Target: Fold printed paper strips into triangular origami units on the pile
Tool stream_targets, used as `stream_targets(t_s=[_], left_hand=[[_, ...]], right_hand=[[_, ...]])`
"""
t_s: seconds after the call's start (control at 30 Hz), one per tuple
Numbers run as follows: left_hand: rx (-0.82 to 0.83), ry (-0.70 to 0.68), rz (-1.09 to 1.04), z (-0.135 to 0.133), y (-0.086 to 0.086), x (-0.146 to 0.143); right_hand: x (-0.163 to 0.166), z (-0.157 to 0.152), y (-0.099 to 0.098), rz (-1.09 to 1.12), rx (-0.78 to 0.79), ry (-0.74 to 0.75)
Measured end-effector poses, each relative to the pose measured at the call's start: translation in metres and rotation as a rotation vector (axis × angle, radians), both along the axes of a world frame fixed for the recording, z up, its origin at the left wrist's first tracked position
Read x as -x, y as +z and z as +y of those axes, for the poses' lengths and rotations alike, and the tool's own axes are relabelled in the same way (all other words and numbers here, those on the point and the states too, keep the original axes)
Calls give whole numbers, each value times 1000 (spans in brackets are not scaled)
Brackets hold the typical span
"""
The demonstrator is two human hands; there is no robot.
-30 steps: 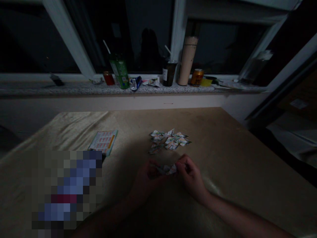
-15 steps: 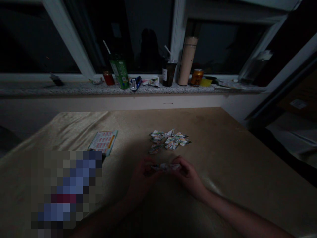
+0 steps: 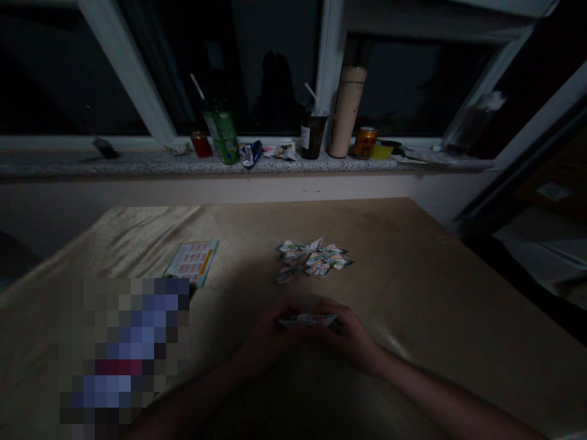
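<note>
A small piece of folded printed paper is held low over the table between my two hands. My left hand pinches its left end, and my right hand closes on its right end, with the thumbs along the near side. Dim light hides the exact fingertip contact. Just beyond my hands lie several folded paper pieces with pointed corners, in a loose group and printed in the same pale, colourful way.
A printed pad or booklet lies on the cloth-covered table to the left, beside a pixelated blue item. Along the windowsill stand a green bottle, a dark cup with a straw, a tall flask and an orange can.
Both hands have drawn slightly nearer to me with the folded paper. My fingers have shifted on it, and the thumbs now sit closer together at its near side.
</note>
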State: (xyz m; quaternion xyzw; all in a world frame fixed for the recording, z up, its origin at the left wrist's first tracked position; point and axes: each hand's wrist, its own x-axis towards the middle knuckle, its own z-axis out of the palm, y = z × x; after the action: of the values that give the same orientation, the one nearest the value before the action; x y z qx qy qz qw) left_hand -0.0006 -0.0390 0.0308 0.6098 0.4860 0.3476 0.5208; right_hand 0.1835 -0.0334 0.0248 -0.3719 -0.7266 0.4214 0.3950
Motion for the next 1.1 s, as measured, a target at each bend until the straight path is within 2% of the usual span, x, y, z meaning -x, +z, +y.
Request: stream_targets(t_s=[0.1,0.3,0.5,0.57,0.67,0.73,0.9,1.1], left_hand=[[46,-107,56,-2,-4,1],[31,-223,39,-3,-2,1],[74,-216,13,-5,4,-2],[80,-189,0,-6,2,-4],[87,-212,-41,-6,-3,-4],[92,-209,-61,-6,-6,-3],[166,-115,66,-7,-6,-2],[128,-183,136,-5,-4,-3]], right_hand=[[1,-2,1,26,23,30],[5,-6,1,63,138,2],[7,-4,-9,96,273,-49],[7,-3,-9,132,350,20],[6,-2,-8,200,459,220],[6,-2,-8,209,459,262],[5,-1,-10,190,404,165],[4,-2,-6,240,378,238]])
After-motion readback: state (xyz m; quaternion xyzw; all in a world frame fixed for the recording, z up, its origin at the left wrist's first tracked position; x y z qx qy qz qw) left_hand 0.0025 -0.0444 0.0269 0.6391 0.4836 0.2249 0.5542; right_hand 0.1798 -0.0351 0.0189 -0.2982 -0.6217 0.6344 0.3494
